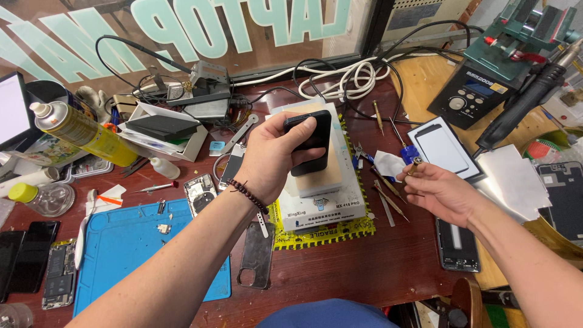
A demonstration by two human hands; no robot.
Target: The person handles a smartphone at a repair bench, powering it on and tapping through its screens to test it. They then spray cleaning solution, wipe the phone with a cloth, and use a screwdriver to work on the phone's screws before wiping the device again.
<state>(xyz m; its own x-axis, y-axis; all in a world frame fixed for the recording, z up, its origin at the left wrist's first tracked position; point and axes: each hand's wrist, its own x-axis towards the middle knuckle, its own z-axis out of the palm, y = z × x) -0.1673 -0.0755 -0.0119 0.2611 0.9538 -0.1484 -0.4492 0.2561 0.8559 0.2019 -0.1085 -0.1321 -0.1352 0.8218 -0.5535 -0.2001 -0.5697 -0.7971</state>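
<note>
Grasping one black phone (311,143), the left hand (267,161) clenches; the right hand (440,191) pinches one small brass tool (416,165).

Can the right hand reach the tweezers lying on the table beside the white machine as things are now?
Probably yes. The tweezers lie just beneath the right hand, with nothing covering them. But its fingertips pinch a small brass-coloured tool, so it would likely have to put that down first.
</note>
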